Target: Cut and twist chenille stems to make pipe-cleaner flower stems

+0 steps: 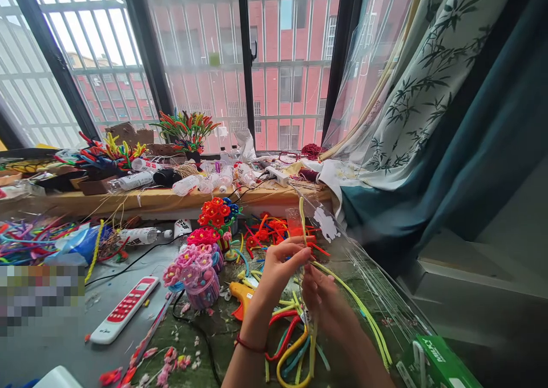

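My left hand [280, 268] is closed in a pinch on a pale yellow pipe cleaner [302, 217], whose upper end sticks up above the fingers. Just below and to the right, my right hand [325, 299] has its fingers curled around the same yellow strand; its fingertips are slightly blurred. Beneath both hands lie loose pipe cleaners [291, 336] in red, yellow and blue-green, some bent into loops. An orange and yellow glue gun [242, 298] rests beside my left wrist. Long yellow pipe cleaners [363, 305] stretch out to the right of my right hand.
Pots of pink pipe-cleaner flowers [201, 279] and red flowers [215, 211] stand left of my hands. A white remote-like handset [125, 311] lies farther left. Clear thin rods [377, 282] and a green box [445, 359] are at right. Plastic bottles [187, 185] crowd the window ledge.
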{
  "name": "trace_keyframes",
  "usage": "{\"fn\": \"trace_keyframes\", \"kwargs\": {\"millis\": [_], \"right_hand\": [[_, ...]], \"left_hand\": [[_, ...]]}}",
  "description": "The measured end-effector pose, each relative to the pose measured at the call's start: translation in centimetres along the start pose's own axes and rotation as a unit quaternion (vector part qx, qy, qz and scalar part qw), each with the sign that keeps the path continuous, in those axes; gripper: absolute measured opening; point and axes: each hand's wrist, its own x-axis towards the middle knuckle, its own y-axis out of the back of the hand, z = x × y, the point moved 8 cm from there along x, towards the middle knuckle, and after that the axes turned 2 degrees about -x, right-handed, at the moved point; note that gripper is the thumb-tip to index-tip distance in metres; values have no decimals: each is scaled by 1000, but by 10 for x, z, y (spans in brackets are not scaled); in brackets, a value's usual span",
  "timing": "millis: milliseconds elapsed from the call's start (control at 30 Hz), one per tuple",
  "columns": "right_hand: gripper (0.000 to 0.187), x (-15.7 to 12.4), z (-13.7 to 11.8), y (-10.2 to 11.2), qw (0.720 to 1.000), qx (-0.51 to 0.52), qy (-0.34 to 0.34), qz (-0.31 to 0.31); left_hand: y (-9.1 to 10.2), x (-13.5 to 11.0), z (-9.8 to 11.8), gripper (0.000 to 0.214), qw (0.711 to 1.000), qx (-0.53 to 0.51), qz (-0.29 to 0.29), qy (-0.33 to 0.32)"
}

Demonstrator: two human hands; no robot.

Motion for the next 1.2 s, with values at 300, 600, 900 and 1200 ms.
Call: {"fn": "trace_keyframes", "kwargs": {"millis": [300,600,900,1200], "right_hand": [[26,-2,0,-4,1000,17,-14,4],[15,-6,-6,-15,998,35,-17,-40],[18,-4,-9,-12,999,2,3,-38],[35,-6,-7,-21,998,-15,2,-53]], "left_hand": [[0,1,2,30,999,28,-14,-29],[1,0,-6,36,999,33,-24,-3],[-1,1,-3,32,999,29,-37,9],[1,1,6,36,1000,10,16,-8]]}}
